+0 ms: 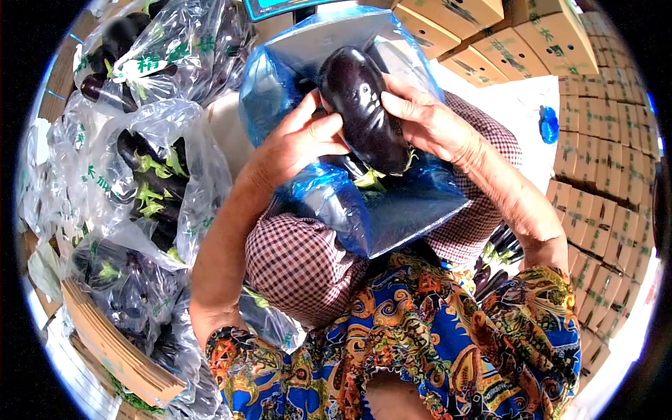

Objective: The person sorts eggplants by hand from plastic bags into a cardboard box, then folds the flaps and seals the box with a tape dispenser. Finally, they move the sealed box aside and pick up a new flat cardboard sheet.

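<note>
A large, glossy dark purple eggplant (358, 105) is held over an open box (402, 210) lined with a blue plastic bag (269, 87). Its green stem end points down toward my lap. My left hand (302, 142) has its fingers against the eggplant's left side. On the other side, my right hand (428, 117) grips it with the thumb across the front. Below it, part of another eggplant (343, 164) with a green calyx shows inside the box; the rest of the inside is hidden.
To the left stand clear plastic bags (105, 150) of eggplants. Folded cardboard (115, 343) lies at lower left. Stacked cartons (591, 147) line the right side. A blue-edged device (280, 7) sits beyond the box, and a small blue object (548, 124) lies at right.
</note>
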Action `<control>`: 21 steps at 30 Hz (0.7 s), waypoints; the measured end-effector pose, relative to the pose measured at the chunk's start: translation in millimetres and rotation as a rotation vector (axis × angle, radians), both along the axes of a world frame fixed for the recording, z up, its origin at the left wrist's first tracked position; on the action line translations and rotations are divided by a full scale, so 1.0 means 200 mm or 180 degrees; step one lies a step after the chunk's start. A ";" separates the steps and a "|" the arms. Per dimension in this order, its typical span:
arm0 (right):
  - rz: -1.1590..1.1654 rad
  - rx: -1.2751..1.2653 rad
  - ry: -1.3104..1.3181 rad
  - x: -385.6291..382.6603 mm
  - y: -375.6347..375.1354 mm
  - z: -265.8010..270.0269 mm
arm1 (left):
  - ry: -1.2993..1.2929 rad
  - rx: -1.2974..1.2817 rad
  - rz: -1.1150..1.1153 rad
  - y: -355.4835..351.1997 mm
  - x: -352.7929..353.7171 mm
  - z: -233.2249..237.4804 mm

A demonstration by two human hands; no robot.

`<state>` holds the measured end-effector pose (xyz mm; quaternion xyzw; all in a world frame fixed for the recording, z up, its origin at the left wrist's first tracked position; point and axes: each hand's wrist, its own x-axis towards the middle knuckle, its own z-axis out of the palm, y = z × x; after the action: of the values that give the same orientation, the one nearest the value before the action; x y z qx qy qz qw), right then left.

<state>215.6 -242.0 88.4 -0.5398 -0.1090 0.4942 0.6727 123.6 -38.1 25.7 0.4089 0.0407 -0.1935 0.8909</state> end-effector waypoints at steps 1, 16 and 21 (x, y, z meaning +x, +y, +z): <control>-0.0047 -0.0059 -0.0172 -0.01 0.00 0.00 | 0.0023 -0.0336 0.0134 -0.02 0.00 -0.02; -0.0013 -0.1380 -0.2180 -0.03 -0.12 0.19 | -0.0306 -0.1373 0.0258 -0.02 0.02 -0.09; 0.0394 -0.1547 -0.2957 -0.14 -0.01 0.13 | 0.0128 -0.1268 0.0017 -0.06 0.06 -0.11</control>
<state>187.2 -243.8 113.6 -0.8348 -0.3096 0.2528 0.3785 136.4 -49.8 4.7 0.2205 0.0205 -0.2035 0.9537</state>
